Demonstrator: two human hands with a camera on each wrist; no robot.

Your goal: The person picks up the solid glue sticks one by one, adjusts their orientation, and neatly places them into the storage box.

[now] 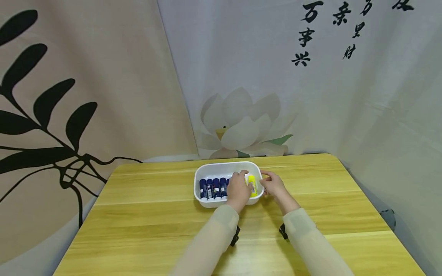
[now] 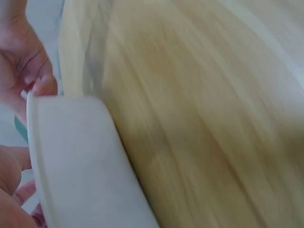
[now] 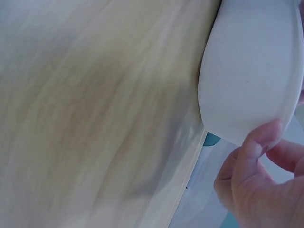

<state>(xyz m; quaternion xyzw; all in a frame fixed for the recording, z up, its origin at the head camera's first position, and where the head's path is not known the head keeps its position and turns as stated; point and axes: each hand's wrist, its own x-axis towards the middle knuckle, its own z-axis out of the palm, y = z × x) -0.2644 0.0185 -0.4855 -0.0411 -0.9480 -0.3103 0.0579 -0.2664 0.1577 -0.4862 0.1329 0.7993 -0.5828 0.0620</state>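
Note:
A white plastic tray (image 1: 221,165) stands near the table's far edge. Inside its left part several dark blue glue sticks (image 1: 210,189) with white ends lie side by side. One yellow glue stick (image 1: 253,186) lies at the tray's right end. My left hand (image 1: 239,188) reaches into the tray between the blue sticks and the yellow one, fingers bent downward; I cannot tell whether it holds a stick. At the tray's right end my right hand (image 1: 274,184) pinches the rim, thumb against the outer wall in the right wrist view.
The wooden table (image 1: 145,222) extends toward me and to both sides. Behind it hangs a pale curtain (image 1: 138,96) with plant prints and dark lettering. A dark wrist strap (image 1: 235,236) shows below my left sleeve.

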